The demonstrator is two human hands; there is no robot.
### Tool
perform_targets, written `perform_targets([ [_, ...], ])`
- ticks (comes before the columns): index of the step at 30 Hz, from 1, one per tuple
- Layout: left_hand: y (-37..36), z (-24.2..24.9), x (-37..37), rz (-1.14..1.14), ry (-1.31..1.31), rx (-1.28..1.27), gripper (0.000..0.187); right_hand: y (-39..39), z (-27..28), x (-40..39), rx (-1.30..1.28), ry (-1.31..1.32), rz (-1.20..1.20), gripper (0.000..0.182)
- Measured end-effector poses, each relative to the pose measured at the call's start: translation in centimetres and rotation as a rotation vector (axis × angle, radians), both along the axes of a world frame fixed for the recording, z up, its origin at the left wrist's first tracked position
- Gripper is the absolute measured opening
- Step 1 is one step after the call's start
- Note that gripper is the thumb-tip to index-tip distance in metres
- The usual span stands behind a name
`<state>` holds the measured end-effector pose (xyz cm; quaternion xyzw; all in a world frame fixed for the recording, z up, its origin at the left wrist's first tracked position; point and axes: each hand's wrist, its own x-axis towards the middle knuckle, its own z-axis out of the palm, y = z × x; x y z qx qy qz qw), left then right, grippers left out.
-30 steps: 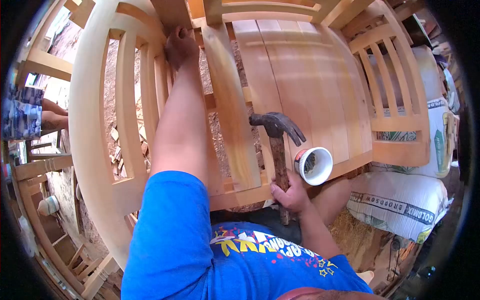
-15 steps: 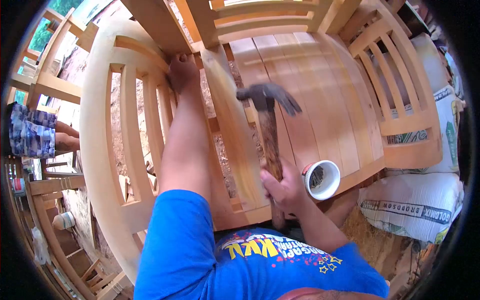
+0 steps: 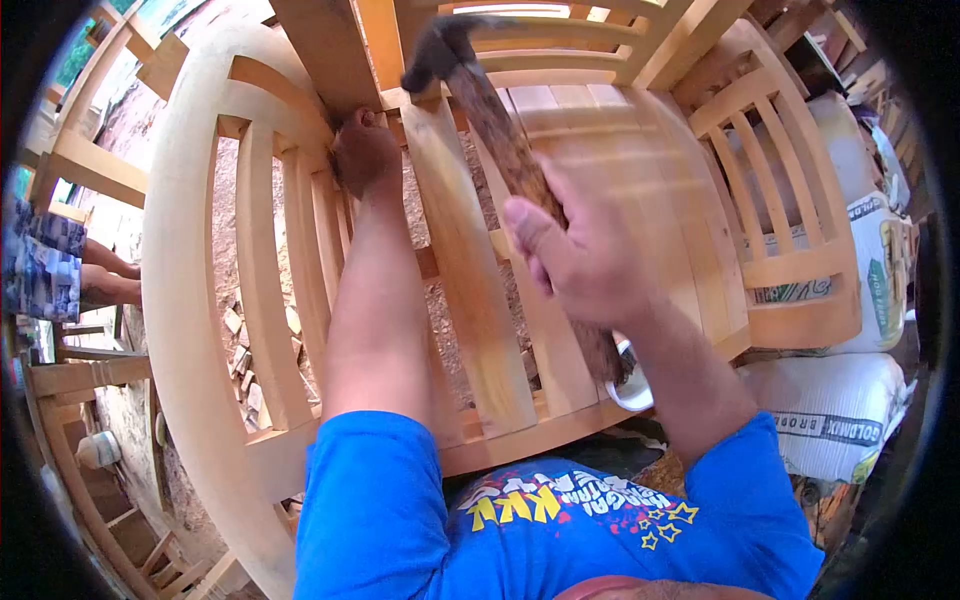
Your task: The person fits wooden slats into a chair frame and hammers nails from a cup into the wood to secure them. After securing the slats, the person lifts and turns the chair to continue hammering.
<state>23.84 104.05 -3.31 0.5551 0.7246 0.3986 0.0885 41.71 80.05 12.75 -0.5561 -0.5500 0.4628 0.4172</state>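
Observation:
A claw hammer [image 3: 495, 125] with a dark metal head and worn wooden handle is gripped in my right hand [image 3: 580, 245]. Its head is at the far end of a loose-looking seat slat [image 3: 455, 260] of the wooden bench. My left hand [image 3: 367, 155] is closed at the far left corner of the seat, against the foot of a thick back post [image 3: 325, 50] and beside the slatted side panel [image 3: 262, 270]. What its fingers hold is hidden. Below the hammer handle, a white tub [image 3: 632, 395] of dark contents, nails by their look, is partly covered.
Fitted seat boards [image 3: 640, 200] fill the bench's right side, up to another slatted side panel [image 3: 790, 200]. White printed sacks [image 3: 815, 400] lie to the right. At left are a person's legs [image 3: 108, 275] and more wooden furniture frames [image 3: 95, 375].
My right hand has moved the hammer up and away from me, its head now by the slat's far end. My left hand stays at the corner. The view has shifted slightly.

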Motion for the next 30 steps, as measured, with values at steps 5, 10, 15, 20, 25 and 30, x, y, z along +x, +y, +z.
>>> perform_targets([
  [5, 0.3, -0.2, -0.1, -0.007, -0.036, -0.018, 0.026, 6.3, -2.5, 1.1, 0.325, -0.334, 0.088, 0.049],
  [10, 0.9, -0.7, -0.4, -0.021, 0.047, -0.027, 0.028, 9.6, -3.9, -0.3, 0.412, -0.336, 0.154, 0.043],
  [15, 0.1, 0.4, -0.2, -0.019, 0.065, -0.059, 0.030, 12.6, -6.9, -1.3, 0.510, -0.286, 0.178, 0.041],
  [20, 0.7, -0.6, -0.3, 0.014, 0.165, -0.047, 0.030, 14.4, -8.7, -1.1, 0.288, -0.531, 0.197, 0.042],
  [25, 0.2, -0.4, -0.3, -0.005, -0.008, 0.021, 0.038, 12.1, -5.9, -1.8, 0.334, -0.308, 0.166, 0.045],
  [30, 0.6, -0.7, 0.0, 0.086, 0.098, -0.073, 0.034, 14.4, -8.6, -0.8, 0.172, -0.567, 0.194, 0.045],
])
